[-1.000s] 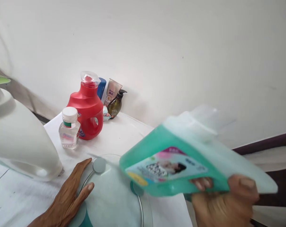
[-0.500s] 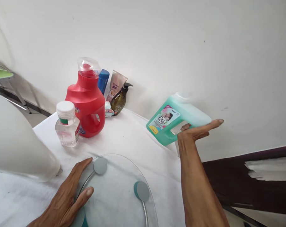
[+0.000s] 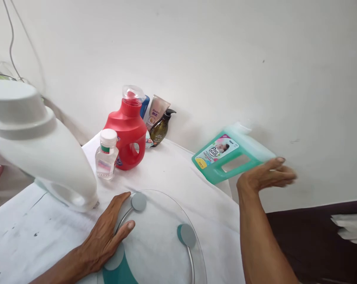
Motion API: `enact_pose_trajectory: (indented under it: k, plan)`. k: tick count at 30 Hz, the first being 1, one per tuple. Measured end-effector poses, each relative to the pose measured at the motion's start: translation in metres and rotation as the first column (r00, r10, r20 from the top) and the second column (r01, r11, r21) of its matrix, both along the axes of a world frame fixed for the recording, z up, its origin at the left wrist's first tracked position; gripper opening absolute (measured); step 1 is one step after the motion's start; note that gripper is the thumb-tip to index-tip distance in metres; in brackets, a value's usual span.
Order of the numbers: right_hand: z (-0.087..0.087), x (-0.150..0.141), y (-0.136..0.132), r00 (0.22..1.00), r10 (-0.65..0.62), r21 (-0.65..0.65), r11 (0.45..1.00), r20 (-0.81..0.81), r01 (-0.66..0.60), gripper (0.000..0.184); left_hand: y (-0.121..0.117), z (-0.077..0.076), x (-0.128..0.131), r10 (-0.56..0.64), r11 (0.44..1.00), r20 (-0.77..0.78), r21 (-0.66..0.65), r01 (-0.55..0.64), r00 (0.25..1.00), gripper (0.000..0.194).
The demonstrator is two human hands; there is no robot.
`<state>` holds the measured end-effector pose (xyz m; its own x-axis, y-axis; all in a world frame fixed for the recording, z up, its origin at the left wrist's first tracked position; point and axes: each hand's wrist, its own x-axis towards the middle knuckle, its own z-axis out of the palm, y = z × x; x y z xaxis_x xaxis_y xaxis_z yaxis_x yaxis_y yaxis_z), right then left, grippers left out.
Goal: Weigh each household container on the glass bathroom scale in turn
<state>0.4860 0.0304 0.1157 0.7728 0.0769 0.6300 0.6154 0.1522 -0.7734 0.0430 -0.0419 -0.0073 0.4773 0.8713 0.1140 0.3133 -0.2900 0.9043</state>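
My left hand [image 3: 107, 232] lies open on the left side of a round glass scale [image 3: 163, 221], thumb and fingers spread on the glass near its round grey pads. A green jug [image 3: 216, 156] with a label and a handle opening stands tilted at the table's right edge by the wall. My right hand [image 3: 267, 173] is at the jug's right end, fingers stretched out to the right and a little blurred. No finger shows in the handle opening. Whether this hand still touches the jug, I cannot tell.
A large white jug [image 3: 60, 157] leans at the left. A clear bottle [image 3: 106, 157] with a white cap stands before a red jug [image 3: 127, 134]. Behind are a pump bottle [image 3: 160, 132], a beige tube [image 3: 158, 110] and a blue bottle [image 3: 144, 106]. White cloth [image 3: 178, 173] covers the table.
My right hand has drawn its finger out of the green jug's handle opening and moved right. My left hand stays on the scale. The view has turned left, showing more of the white jug.
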Motion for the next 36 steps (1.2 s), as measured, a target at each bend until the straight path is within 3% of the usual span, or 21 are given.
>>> enact_pose_trajectory:
  k: [2,3,4,5,6,8,9,11,16,19,23,26,31,36]
  plan:
    - [0.004,-0.042,-0.008,0.975,-0.144,0.072,0.988,0.17,0.133,0.045,0.001,0.0,-0.001,-0.016,1.0,0.006,0.017,0.016,1.0,0.058]
    - [0.003,-0.068,-0.009,0.958,-0.106,0.054,0.994,0.267,0.095,0.043,0.001,0.0,-0.001,-0.021,0.999,0.013,0.026,0.021,1.0,0.058]
    - [0.001,-0.096,-0.008,0.952,0.074,-0.041,0.997,0.297,-0.065,0.036,0.002,0.001,-0.001,-0.026,0.999,0.019,0.034,0.025,0.999,0.057]
    - [-0.003,-0.126,-0.004,0.916,0.309,-0.187,0.945,0.257,-0.267,0.032,0.002,0.002,-0.001,-0.029,0.999,0.022,0.039,0.028,0.999,0.057]
    - [-0.008,-0.154,0.002,0.845,0.512,-0.307,0.838,0.157,-0.451,0.035,0.002,0.003,-0.001,-0.031,0.999,0.022,0.042,0.03,0.999,0.057]
    - [-0.018,-0.205,0.02,0.681,0.73,-0.366,0.617,-0.065,-0.697,0.046,0.003,0.006,0.0,-0.031,0.999,0.019,0.045,0.03,0.999,0.057]
    - [-0.024,-0.224,0.031,0.616,0.772,-0.343,0.543,-0.155,-0.767,0.052,0.003,0.007,0.0,-0.03,0.999,0.019,0.045,0.029,0.999,0.056]
    - [-0.032,-0.251,0.05,0.52,0.809,-0.285,0.448,-0.273,-0.847,0.053,0.003,0.009,0.0,-0.035,0.998,0.026,0.044,0.033,0.999,0.057]
    - [-0.041,-0.274,0.079,0.344,0.848,-0.153,0.308,-0.402,-0.939,0.057,0.004,0.008,0.001,-0.051,0.998,0.058,0.048,0.048,0.997,0.059]
    - [-0.043,-0.281,0.087,0.319,0.824,-0.018,0.352,-0.467,-0.936,0.063,0.004,0.003,0.001,-0.066,0.997,0.08,0.05,0.062,0.995,0.06]
    - [-0.04,-0.286,0.085,0.418,0.753,0.053,0.512,-0.508,-0.858,0.068,0.002,-0.005,0.001,-0.077,0.997,0.091,0.033,0.074,0.993,0.065]
    - [-0.032,-0.277,0.07,0.465,0.72,0.064,0.574,-0.516,-0.817,0.069,0.001,-0.008,0.002,-0.087,0.996,0.09,0.035,0.085,0.992,0.066]
    - [-0.005,-0.248,0.021,0.59,0.679,0.034,0.668,-0.437,-0.744,0.07,0.004,-0.007,0.001,-0.085,0.994,0.109,0.082,0.077,0.99,0.062]
    - [0.024,-0.225,-0.055,0.704,0.613,0.013,0.758,-0.358,-0.652,0.071,0.008,-0.008,0.0,-0.087,0.987,0.096,0.145,0.072,0.992,0.056]
